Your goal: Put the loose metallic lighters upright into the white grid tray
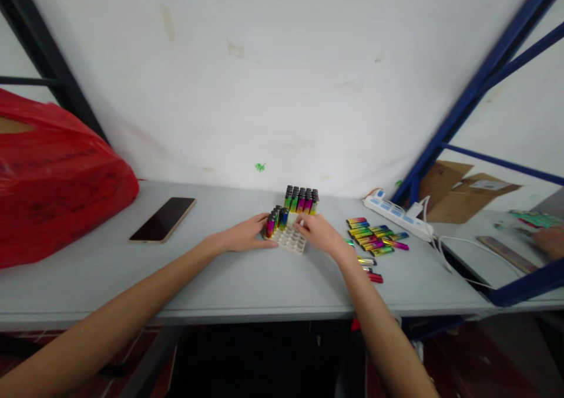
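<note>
White plastic tray [296, 240] is sitting mid-desk [220, 283], w/ upright lighters [277, 219] crowding its L end. L hand [245, 234] is bracing that side, thumb & fingers spreading wide. R hand [321, 232] is hovering over the R side, fingers bunching narrow; can't tell if they're pinching anything. Standing lighter block [301, 201] is waiting just behind: a knuckle bump could topple it, I'm thinking. Uneven L-hand pressure could tip the tray, spilling its lighters. Loose lighters [374, 237] are lying R, nr the power strip [399, 215]; a forearm brush could scatter them.
</note>
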Demonstrator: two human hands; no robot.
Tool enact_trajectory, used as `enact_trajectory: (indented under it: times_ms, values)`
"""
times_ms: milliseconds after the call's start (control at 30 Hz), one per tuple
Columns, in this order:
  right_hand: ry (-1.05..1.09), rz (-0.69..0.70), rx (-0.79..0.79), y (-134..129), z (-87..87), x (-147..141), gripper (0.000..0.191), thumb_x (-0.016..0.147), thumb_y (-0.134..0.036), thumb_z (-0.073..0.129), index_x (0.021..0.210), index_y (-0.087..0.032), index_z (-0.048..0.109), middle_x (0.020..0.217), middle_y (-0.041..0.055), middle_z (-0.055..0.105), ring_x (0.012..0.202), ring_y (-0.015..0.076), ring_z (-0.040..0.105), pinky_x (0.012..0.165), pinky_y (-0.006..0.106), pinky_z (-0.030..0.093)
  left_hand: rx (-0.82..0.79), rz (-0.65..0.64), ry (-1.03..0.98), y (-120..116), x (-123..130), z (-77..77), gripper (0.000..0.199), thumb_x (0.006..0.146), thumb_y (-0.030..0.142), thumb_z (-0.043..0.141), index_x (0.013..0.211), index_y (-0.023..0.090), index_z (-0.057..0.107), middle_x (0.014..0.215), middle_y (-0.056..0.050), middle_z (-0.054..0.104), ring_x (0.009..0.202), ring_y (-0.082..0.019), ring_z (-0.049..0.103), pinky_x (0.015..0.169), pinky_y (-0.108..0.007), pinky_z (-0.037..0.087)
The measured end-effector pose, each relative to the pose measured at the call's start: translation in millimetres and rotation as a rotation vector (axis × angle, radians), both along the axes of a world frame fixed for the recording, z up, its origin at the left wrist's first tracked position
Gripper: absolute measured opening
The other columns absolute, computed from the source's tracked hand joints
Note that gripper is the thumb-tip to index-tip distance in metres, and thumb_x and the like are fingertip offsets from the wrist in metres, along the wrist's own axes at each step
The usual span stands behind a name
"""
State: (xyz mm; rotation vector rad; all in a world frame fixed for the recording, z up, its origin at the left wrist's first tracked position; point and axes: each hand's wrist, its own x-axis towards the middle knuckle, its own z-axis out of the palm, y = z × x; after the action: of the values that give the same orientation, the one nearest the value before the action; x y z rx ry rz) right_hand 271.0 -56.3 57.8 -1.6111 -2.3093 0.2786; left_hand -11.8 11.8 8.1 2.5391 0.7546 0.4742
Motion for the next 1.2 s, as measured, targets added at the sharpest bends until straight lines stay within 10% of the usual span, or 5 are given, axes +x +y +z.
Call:
enact_trajectory:
  times_ms: [133,367,933,1200]
  values:
    - [0.067,-0.097,0.05,-1.1,23.5,54.1,0.014,0.109,-0.021,0.068,0.109,-0.02,0.083,0.091,0.0051,0.085,0.084,0.021,0.077,0.084,0.029,0.052,0.003,0.008,-0.002,3.6,-1.1,-2.5,0.082,0.102,0.079,0.072,0.156,0.018,0.068,0.174,-0.018,0.057,0.161,-0.043,0.053,0.142,-0.05,0.035]
    - [-0.042,-0.22,-0.344,-17.2,30.3,112.6,0.024,0.08,-0.012,0.092,0.101,-0.021,0.09,0.102,0.0079,0.089,0.091,0.0247,0.082,0.078,0.029,0.058,-0.001,0.013,0.01,3.5,-1.7,-0.9,0.085,0.102,0.081,0.071,0.158,0.017,0.067,0.175,-0.018,0.055,0.161,-0.043,0.054,0.142,-0.049,0.035]
    - [-0.116,-0.207,-0.106,-0.5,21.4,84.9,0.021,0.107,-0.022,0.072,0.121,-0.02,0.088,0.108,0.0121,0.09,0.099,0.0258,0.082,0.085,0.03,0.054,-0.026,0.018,-0.008,0.5,0.4,1.5,0.078,0.101,0.076,0.075,0.153,0.019,0.07,0.174,-0.018,0.057,0.161,-0.043,0.055,0.142,-0.05,0.037]
    - [0.322,-0.032,0.151,-2.0,27.9,57.9,0.04,0.104,-0.058,0.069,0.108,-0.021,0.084,0.082,0.0031,0.077,0.073,0.0221,0.066,0.075,0.033,0.048,-0.015,0.02,-0.03,1.0,1.4,-0.5,0.083,0.1,0.075,0.078,0.159,0.018,0.066,0.175,-0.019,0.057,0.161,-0.044,0.054,0.141,-0.05,0.037]
